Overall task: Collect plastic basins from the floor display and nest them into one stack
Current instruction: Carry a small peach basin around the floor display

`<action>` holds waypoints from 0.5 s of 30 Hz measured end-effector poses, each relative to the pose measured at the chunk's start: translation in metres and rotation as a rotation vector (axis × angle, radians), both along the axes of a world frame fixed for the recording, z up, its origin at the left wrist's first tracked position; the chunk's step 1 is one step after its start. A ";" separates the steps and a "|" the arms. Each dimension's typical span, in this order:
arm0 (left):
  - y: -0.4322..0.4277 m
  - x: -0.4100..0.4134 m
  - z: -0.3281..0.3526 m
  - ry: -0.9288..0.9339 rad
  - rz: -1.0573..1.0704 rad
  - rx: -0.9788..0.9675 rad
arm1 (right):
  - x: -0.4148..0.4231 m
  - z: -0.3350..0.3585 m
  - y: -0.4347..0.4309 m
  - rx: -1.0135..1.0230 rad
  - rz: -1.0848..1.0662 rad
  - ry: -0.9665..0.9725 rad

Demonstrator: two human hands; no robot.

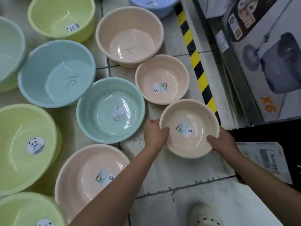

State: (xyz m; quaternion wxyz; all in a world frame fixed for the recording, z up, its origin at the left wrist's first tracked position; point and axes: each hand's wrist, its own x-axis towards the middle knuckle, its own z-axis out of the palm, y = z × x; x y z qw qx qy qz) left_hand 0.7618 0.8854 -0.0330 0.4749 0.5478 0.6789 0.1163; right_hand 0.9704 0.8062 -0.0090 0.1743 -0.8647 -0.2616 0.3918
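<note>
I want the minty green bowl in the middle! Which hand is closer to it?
Left. The left hand grips the peach basin beside the mint basin; the right hand grips its far side.

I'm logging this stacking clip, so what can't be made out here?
Head view:
- Sticker in the small beige basin: print too small.
- Right hand: fingers hidden beneath that basin.
- Large beige basin: left forearm covers its right rim.
- Bottom green basin: cut off by the frame.
</note>
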 end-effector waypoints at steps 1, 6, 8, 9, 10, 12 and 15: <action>-0.002 0.000 -0.005 -0.011 0.002 0.014 | 0.002 -0.005 -0.002 0.010 0.025 -0.016; -0.006 0.006 -0.025 -0.107 0.049 0.116 | 0.006 -0.027 -0.006 0.103 0.004 -0.010; -0.008 0.009 -0.031 -0.157 0.102 0.108 | 0.005 -0.033 -0.005 0.145 -0.041 0.017; -0.008 0.011 -0.033 -0.171 0.115 0.099 | 0.006 -0.036 -0.005 0.157 -0.061 0.025; -0.009 0.013 -0.032 -0.178 0.114 0.084 | 0.008 -0.038 -0.007 0.153 -0.071 0.029; -0.012 0.014 -0.028 -0.150 0.061 0.049 | 0.011 -0.042 -0.014 0.123 -0.088 0.033; -0.018 0.015 -0.019 -0.086 -0.094 -0.055 | 0.017 -0.036 -0.029 0.032 -0.105 0.000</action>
